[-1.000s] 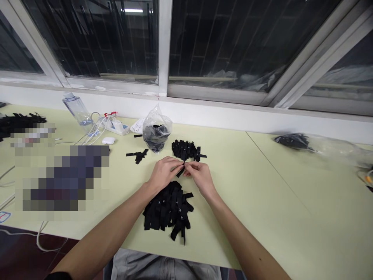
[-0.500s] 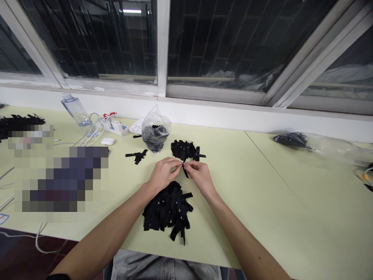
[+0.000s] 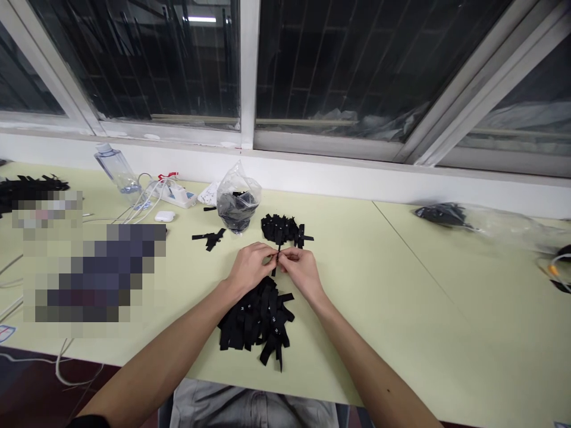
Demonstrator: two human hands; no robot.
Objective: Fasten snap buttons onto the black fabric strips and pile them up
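A narrow black fabric strap [image 3: 273, 271] is pinched between my two hands, above the light green table. My left hand [image 3: 252, 265] grips it from the left with thumb and fingers together. From the right, my right hand [image 3: 302, 267] pinches the same strap, its fingertips close to the left ones. Just below my hands lies a large pile of black straps [image 3: 256, 318], some with small white marks. Beyond my fingertips sits a smaller pile of black straps [image 3: 281, 228]. The exact grip point on the strap is partly hidden by my fingers.
A clear plastic bag [image 3: 239, 196] with black pieces stands behind, near a few loose straps [image 3: 209, 238]. Leftward are a water bottle [image 3: 116, 169], a power strip [image 3: 181, 195] with cables and a white earphone case [image 3: 165, 216]. Another plastic bag [image 3: 491, 223] lies far right.
The strap has turned between my fingers; its lower end now points down and slightly left instead of right. My right hand has shifted slightly left.
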